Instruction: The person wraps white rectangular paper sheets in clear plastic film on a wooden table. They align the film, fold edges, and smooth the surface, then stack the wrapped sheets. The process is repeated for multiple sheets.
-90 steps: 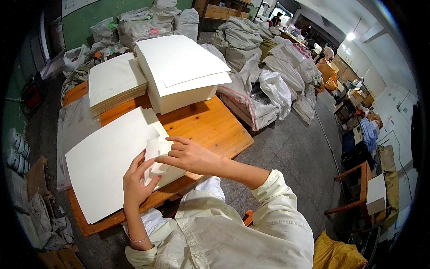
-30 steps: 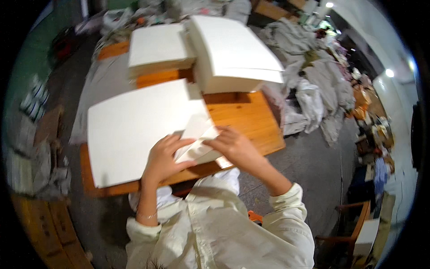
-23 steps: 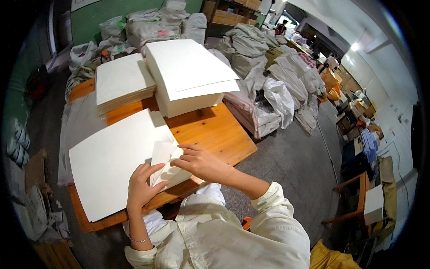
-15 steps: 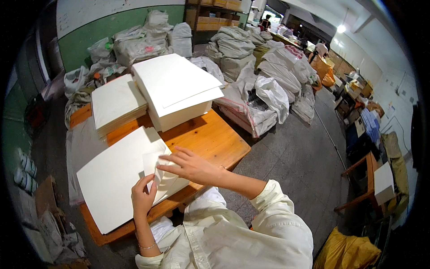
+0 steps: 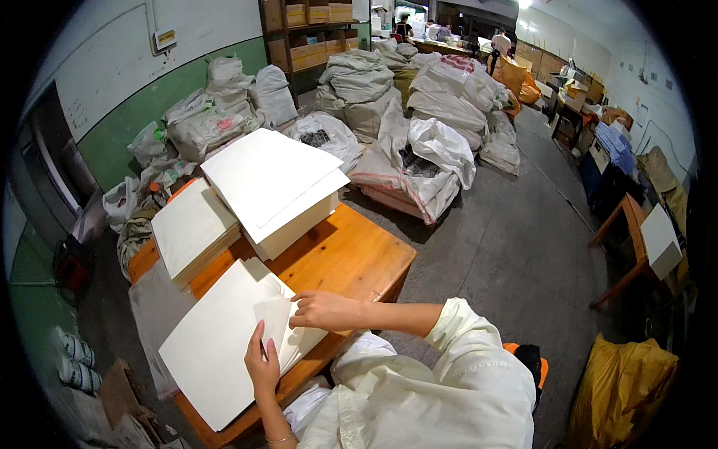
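A pile of large white paper sheets [image 5: 213, 348] lies on the wooden table in front of me. Along its right side, edges are lifted and fanned, and a paler folded-up flap of paper [image 5: 274, 318] stands out there. My left hand [image 5: 263, 363] is at the near edge of the pile, its thumb and fingers closed around the flap's lower end. Across from it, my right hand [image 5: 323, 310] has curled fingers pinching the fanned sheet edges. How many sheets each hand grips is hidden.
Behind the pile on the table [image 5: 351, 251] stand a tall white paper stack [image 5: 269, 179] and a lower cream stack [image 5: 194, 224]. Bulging white sacks [image 5: 415, 168] crowd the floor beyond. A wooden stool [image 5: 636, 239] and a yellow sack [image 5: 621, 389] stand at right.
The view has shifted, showing more wall at left. My right hand's fingers, stretched over the sheets before, are now curled at their edge. The left hand remains by the flap.
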The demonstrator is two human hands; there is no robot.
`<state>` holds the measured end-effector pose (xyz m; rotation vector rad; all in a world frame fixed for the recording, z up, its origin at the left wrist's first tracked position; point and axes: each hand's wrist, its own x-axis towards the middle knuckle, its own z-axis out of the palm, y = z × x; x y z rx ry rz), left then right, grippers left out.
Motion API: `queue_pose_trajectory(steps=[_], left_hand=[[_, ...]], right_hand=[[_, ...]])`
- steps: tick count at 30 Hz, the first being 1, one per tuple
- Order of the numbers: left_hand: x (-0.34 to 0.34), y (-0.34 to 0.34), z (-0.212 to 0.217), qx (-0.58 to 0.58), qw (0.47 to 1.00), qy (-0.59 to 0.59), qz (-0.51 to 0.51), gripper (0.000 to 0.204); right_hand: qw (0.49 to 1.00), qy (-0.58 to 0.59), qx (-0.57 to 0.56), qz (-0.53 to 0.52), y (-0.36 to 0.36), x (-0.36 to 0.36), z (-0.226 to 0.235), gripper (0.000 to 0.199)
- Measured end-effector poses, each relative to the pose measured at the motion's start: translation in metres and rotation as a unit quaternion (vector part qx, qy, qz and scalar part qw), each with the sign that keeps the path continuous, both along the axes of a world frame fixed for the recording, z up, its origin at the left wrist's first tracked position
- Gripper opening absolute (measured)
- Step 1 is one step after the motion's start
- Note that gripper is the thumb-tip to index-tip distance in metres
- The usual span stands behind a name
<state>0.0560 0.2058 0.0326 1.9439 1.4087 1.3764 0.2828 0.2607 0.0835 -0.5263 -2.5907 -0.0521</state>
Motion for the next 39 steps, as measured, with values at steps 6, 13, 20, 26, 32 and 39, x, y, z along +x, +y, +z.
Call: queue_pose_trajectory(steps=[6, 13, 20, 26, 32, 39], left_hand=[[-0.001, -0.005, 0.011, -0.013, 0.995, 0.072, -0.063, 0.039], [-0.003, -0.001, 0.008, -0.038, 0.996, 0.055, -0.051, 0.043], [-0.004, 0.0, 0.002, -0.003, 0.994, 0.088, -0.065, 0.038], [-0.004, -0.004, -0.004, -0.052, 0.997, -0.023, 0.047, 0.037], [-0.001, -0.006, 0.022, -0.101, 0.986, 0.112, -0.066, 0.043], [-0.005, -0.001, 0.003, -0.068, 0.99, 0.115, -0.053, 0.049]], right_hand=[[1.0, 0.008, -0.005, 0.003, 0.002, -0.003, 0.006, 0.014], [1.0, -0.002, -0.009, -0.004, 0.003, -0.004, 0.008, 0.016], [0.996, 0.066, 0.032, -0.041, -0.004, -0.006, 0.027, 0.036], [0.991, -0.12, -0.034, -0.049, -0.013, 0.003, 0.034, 0.045], [0.998, -0.044, -0.034, -0.008, -0.002, 0.003, 0.008, 0.026], [0.998, -0.025, -0.053, -0.002, 0.003, 0.0, 0.017, 0.025]])
